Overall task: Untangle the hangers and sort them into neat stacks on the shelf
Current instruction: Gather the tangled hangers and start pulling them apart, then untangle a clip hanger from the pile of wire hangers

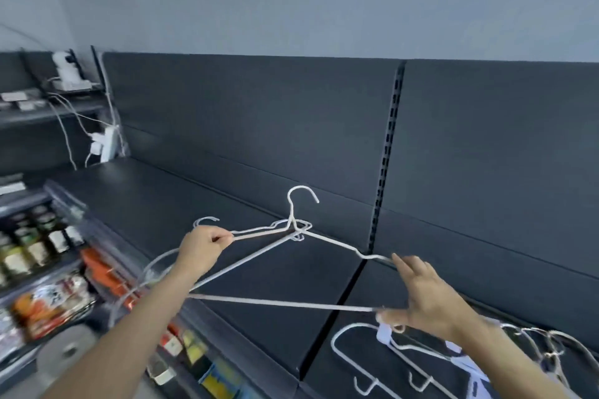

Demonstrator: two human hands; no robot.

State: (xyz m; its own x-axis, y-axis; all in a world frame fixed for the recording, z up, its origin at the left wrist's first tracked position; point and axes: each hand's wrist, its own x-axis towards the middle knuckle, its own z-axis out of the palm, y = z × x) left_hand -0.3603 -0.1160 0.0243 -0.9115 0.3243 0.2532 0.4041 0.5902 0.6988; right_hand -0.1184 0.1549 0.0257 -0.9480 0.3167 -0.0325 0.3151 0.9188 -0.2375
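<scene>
I hold a tangle of white wire hangers (291, 236) in the air above the dark shelf (246, 295). My left hand (202, 248) pinches the left shoulder of one hanger. My right hand (421, 298) grips the right corner of another, fingers spread along its shoulder wire and bottom bar. One hook (301, 194) stands upright in the middle; a second hook (205, 220) pokes out behind my left hand. More white hangers (405, 353) lie flat on the shelf under my right forearm, and clear ones (547, 347) lie at the far right.
The shelf's dark back panel (259, 126) has a slotted upright (385, 155). A power strip with white cables (107, 142) hangs at the back left. Lower shelves at left carry bottles (35, 243) and packaged food (52, 304). A grey wall rises above.
</scene>
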